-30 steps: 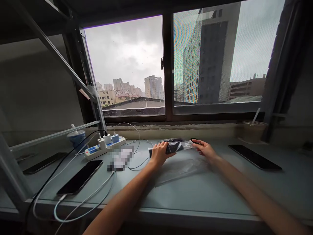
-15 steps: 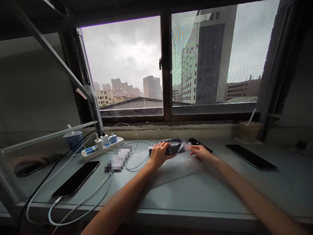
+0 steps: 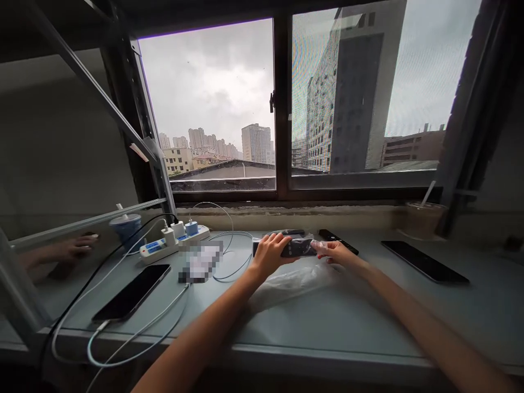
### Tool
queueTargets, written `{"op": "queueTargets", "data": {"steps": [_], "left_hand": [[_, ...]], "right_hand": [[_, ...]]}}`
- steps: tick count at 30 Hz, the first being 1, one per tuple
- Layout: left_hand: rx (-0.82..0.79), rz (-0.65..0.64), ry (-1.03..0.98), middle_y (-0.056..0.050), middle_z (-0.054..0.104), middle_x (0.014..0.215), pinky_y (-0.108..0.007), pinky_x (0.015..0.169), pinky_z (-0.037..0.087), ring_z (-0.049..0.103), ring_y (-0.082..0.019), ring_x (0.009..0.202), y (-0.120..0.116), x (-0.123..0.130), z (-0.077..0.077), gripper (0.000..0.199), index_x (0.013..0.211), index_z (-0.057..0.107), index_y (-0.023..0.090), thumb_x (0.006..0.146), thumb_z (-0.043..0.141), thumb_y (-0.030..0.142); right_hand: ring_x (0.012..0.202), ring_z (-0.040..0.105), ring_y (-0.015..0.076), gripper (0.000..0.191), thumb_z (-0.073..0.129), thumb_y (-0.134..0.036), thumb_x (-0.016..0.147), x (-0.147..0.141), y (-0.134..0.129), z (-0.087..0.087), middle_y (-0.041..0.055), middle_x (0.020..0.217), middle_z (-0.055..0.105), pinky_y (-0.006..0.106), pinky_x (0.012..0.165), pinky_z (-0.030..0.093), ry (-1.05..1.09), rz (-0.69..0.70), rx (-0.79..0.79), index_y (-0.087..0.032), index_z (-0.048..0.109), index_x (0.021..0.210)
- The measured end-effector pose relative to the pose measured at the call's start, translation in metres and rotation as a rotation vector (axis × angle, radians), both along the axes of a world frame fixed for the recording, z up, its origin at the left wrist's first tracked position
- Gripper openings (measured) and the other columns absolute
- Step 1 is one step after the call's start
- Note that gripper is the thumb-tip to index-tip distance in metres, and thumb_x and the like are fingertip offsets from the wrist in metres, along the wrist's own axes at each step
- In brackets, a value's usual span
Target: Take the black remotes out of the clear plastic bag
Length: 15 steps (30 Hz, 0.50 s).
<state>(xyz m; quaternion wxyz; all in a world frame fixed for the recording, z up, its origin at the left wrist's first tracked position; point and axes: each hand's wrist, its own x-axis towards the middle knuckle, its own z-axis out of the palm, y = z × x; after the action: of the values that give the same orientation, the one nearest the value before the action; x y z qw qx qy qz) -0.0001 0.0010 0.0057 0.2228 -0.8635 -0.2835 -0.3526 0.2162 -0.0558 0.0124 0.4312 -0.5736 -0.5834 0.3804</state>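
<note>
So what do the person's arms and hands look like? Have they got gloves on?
No gloves! Both the left hand and the right hand are bare. The left forearm and right forearm look slim, with no sleeves, watch or bracelet showing. The picture's edge cuts them off, so any sleeves higher up can't be seen.

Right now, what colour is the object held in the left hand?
The held object looks black; the head view shows it.
</note>
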Motion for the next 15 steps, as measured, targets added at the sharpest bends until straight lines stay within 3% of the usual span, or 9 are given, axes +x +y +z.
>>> {"op": "queueTargets", "data": {"steps": [5,12,15], "left_hand": [[-0.001,0.006,0.061,-0.003,0.064,0.09,-0.031,0.073,0.038,0.056,-0.019,0.081,0.004,-0.001,0.001,0.046,0.099,0.058,0.021,0.073,0.054,0.058],[-0.072,0.073,0.065,-0.004,0.063,0.093,-0.032,0.076,0.037,0.055,-0.02,0.086,0.007,-0.008,0.007,0.045,0.103,0.058,0.024,0.074,0.054,0.057],[-0.124,0.118,0.029,-0.003,0.062,0.091,-0.032,0.077,0.037,0.055,-0.02,0.086,0.009,-0.012,0.006,0.042,0.1,0.058,0.024,0.072,0.058,0.055]], "right_hand": [[0.075,0.051,0.0154,0.044,0.063,-0.06,0.058,-0.001,0.002,-0.001,0.0042,0.074,0.061,0.023,0.06,0.037,-0.065,-0.02,0.059,-0.017,0.066,0.063],[0.085,0.054,0.0181,0.042,0.066,-0.056,0.057,0.01,0.007,0.002,0.0066,0.105,0.063,0.023,0.061,0.039,-0.003,-0.126,0.083,-0.02,0.072,0.076],[0.082,0.056,0.0174,0.044,0.067,-0.054,0.055,0.017,0.01,0.001,0.0067,0.1,0.064,0.023,0.06,0.04,0.078,-0.238,0.096,-0.02,0.072,0.082]]}}
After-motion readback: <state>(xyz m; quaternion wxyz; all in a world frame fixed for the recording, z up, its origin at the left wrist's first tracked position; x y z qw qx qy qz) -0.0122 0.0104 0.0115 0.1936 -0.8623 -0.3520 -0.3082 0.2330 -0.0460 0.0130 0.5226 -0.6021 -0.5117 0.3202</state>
